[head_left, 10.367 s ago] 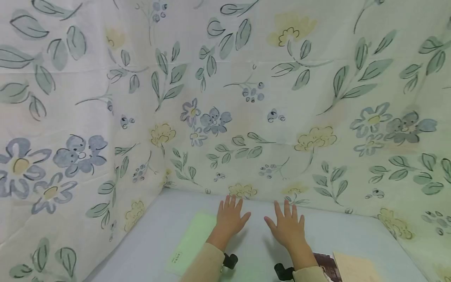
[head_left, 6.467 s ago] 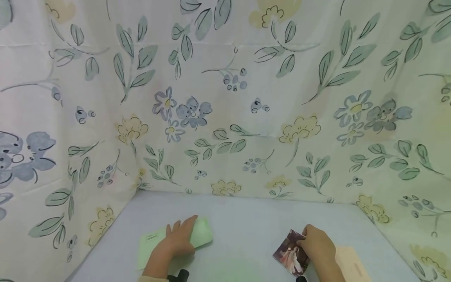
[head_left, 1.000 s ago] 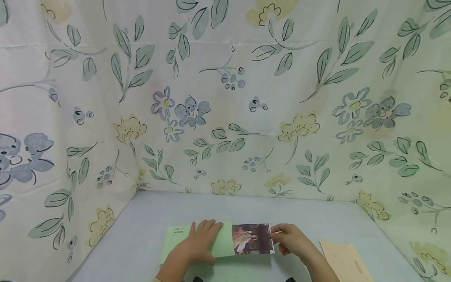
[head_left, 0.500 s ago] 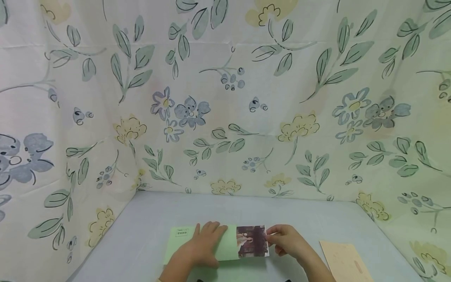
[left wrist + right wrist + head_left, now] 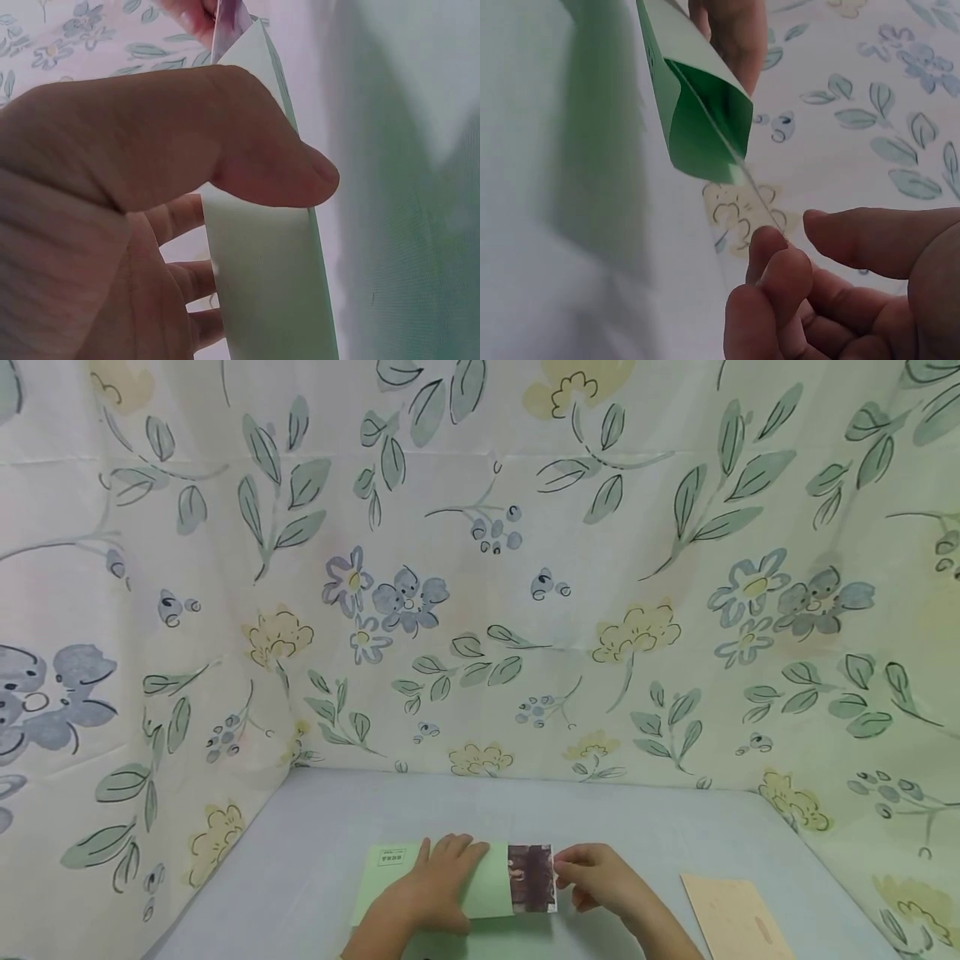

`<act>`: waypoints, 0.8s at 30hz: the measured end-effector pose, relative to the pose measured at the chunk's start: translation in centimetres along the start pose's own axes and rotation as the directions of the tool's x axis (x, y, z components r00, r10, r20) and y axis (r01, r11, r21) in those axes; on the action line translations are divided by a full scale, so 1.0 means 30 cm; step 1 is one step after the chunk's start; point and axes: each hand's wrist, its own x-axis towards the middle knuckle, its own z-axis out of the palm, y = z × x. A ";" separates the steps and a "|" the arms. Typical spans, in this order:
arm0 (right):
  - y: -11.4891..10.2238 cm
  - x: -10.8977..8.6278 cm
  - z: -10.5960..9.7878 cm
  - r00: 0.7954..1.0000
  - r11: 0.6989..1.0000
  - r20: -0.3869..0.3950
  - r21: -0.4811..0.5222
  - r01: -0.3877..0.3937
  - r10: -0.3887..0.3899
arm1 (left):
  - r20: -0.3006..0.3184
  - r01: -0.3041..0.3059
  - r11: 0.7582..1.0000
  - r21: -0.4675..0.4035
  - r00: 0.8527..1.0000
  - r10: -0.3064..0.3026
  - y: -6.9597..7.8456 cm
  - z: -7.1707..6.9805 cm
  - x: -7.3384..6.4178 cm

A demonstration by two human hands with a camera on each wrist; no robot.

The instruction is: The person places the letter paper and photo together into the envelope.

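Observation:
A light green envelope (image 5: pixel 491 881) is held just over the table, its mouth at the right end. My left hand (image 5: pixel 427 889) grips it across the middle, thumb (image 5: pixel 277 169) along the near edge and fingers at the far side. A photo card (image 5: pixel 534 878) with a dark print and white border sits partly inside the envelope, its left part hidden. With thumb and fingertips my right hand (image 5: pixel 600 877) pinches the card's outer right edge. In the right wrist view the envelope's mouth (image 5: pixel 709 150) gapes around the card, which shows edge-on.
On the table's right side lies a beige paper sheet (image 5: pixel 738 917). The white table (image 5: pixel 300 860) is bounded at the back and sides by a hanging floral cloth (image 5: pixel 480 610). A pale green patch (image 5: pixel 495 947) shows on the table at the near edge.
My right hand has moved left and the photo card has slid deeper into the envelope, so less of it shows. The envelope and left hand have shifted slightly right and nearer.

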 end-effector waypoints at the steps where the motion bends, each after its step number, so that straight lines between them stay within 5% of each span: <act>1: -0.004 -0.002 0.004 1.000 1.000 0.004 0.006 0.001 -0.001 | 0.000 0.001 1.000 0.001 1.000 -0.001 0.001 -0.001 0.000; 24: -0.019 0.011 0.040 0.999 0.993 0.036 0.109 -0.045 0.041 | -0.027 -0.008 0.999 0.031 1.000 0.009 0.013 0.004 -0.001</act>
